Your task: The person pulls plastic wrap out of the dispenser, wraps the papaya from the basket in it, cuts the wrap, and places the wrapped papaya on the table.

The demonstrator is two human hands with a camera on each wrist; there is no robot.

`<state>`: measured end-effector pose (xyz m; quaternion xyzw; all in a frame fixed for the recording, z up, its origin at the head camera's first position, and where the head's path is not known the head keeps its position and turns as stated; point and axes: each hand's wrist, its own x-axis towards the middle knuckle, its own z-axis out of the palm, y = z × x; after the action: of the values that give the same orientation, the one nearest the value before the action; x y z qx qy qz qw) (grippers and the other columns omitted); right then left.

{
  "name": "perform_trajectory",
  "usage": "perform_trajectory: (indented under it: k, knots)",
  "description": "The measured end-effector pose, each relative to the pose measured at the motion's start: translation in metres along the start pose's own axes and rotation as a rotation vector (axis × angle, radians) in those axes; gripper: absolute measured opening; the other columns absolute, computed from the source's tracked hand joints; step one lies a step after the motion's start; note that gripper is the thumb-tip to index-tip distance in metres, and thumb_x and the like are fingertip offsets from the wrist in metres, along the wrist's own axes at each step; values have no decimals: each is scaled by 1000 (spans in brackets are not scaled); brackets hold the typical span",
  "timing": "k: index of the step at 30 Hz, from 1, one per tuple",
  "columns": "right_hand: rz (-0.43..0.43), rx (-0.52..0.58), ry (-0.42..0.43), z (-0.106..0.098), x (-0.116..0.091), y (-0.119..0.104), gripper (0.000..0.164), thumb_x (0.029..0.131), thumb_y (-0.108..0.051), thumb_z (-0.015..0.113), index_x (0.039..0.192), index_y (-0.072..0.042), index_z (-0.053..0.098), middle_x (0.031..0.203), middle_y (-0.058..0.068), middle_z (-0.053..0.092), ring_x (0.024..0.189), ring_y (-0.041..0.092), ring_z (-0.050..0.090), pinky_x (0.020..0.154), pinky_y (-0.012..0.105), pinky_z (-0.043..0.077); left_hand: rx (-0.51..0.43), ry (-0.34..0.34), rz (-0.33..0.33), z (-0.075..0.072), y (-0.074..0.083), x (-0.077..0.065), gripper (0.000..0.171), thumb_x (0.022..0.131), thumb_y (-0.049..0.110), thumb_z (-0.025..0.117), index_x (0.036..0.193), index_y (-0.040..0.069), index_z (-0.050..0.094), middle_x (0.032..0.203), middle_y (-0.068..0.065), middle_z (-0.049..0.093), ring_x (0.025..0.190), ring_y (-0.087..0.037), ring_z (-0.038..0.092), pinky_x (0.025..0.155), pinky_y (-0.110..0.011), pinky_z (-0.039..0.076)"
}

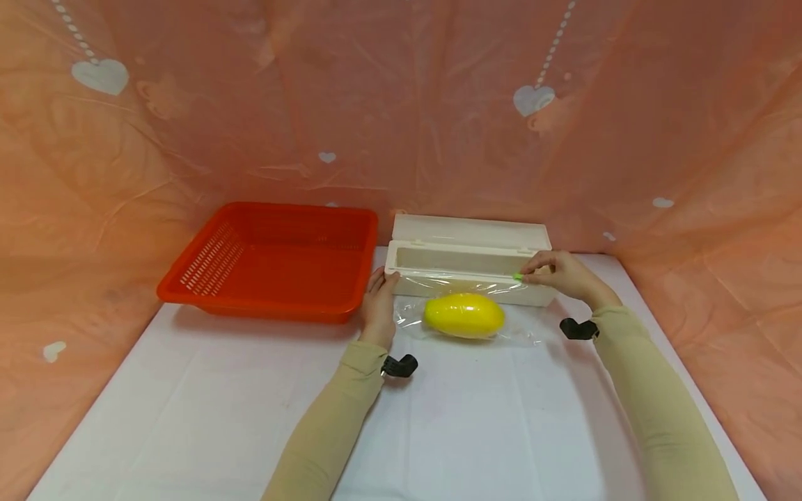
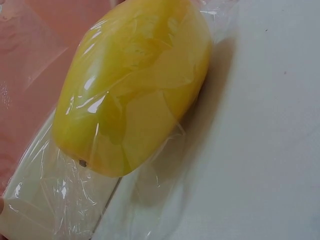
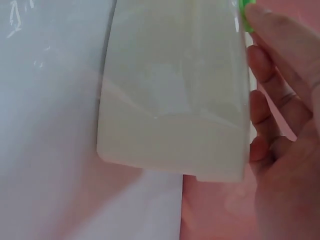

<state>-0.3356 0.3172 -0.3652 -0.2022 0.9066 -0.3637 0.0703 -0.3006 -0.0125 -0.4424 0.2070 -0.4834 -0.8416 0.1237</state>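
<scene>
A long white cling film box (image 1: 470, 287) stands with its lid (image 1: 470, 232) raised at the back. Clear film (image 2: 65, 200) comes over its front and lies across a yellow papaya-shaped fruit (image 1: 465, 316) on the table before it. My right hand (image 1: 567, 277) pinches a small green slider (image 1: 518, 277) between thumb and forefinger, near the right end of the box's front edge. In the right wrist view its other fingers (image 3: 262, 112) curl beside the box. My left hand (image 1: 379, 309) rests against the box's left end, fingers extended; the left wrist view shows only a fingertip.
Close to the left of my left hand stands an orange-red plastic basket (image 1: 269, 309) with slotted sides. A white cloth covers the table (image 1: 464, 424). Pink-orange curtains (image 1: 438, 139) with hearts hang behind and at both sides.
</scene>
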Motion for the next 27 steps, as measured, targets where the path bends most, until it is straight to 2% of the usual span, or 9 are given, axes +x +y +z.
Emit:
perform_trajectory:
  k: [4, 6, 9, 11, 16, 19, 24, 27]
  knots:
    - [-5, -10, 26, -1, -7, -4, 18, 78, -26, 68, 90, -12, 68, 92, 3, 61, 87, 19, 49, 74, 34, 40, 15, -6, 8, 2, -2, 0, 40, 74, 16, 71, 112, 11, 60, 117, -6, 56, 106, -15, 51, 93, -26, 38]
    - [-3, 9, 39, -3, -12, 0, 19, 79, -26, 67, 91, -12, 68, 93, 3, 61, 85, 19, 50, 72, 31, 41, 37, -15, -2, 2, -1, 0, 40, 75, 18, 71, 112, 13, 60, 117, -4, 56, 106, -14, 51, 93, -26, 37]
    - [-29, 20, 58, -7, -18, 6, 19, 79, -19, 67, 93, -6, 66, 94, 9, 60, 87, 19, 50, 75, 26, 39, 50, -24, -12, -1, 3, 1, 40, 75, 18, 71, 113, 13, 59, 118, -4, 55, 107, -14, 50, 93, -26, 37]
    - [-37, 20, 80, -9, -20, 11, 19, 79, -18, 68, 93, -6, 67, 94, 9, 61, 89, 17, 52, 76, 22, 40, 53, -25, -11, -4, 6, 1, 41, 76, 19, 70, 115, 13, 57, 120, -4, 54, 108, -14, 50, 94, -27, 36]
    - [-45, -22, 122, -12, -31, -7, 18, 79, -12, 67, 94, -2, 66, 93, 11, 62, 90, 20, 54, 76, 20, 42, 45, -16, -2, -4, 9, 2, 42, 76, 19, 69, 116, 13, 56, 120, -4, 54, 108, -14, 50, 95, -26, 36]
    - [-57, -26, 122, -15, -35, -9, 17, 79, -10, 66, 94, -1, 66, 93, 13, 62, 88, 23, 55, 72, 19, 44, 25, -12, -6, -3, 8, 1, 42, 76, 17, 70, 116, 12, 57, 119, -5, 54, 108, -14, 50, 95, -26, 36]
    - [-88, -25, 121, -19, -34, 11, 17, 78, -11, 67, 94, -3, 66, 95, 11, 60, 87, 16, 55, 72, 16, 44, 13, -3, -11, -1, 4, 1, 41, 75, 16, 70, 114, 11, 58, 117, -6, 55, 107, -15, 51, 94, -27, 36]
    - [-108, -79, 162, -22, -34, 25, 16, 77, -13, 69, 91, -7, 68, 96, 9, 58, 88, 11, 53, 75, 12, 41, 13, -13, -15, 0, 3, 0, 41, 76, 16, 70, 115, 11, 57, 118, -5, 55, 107, -15, 50, 94, -26, 36]
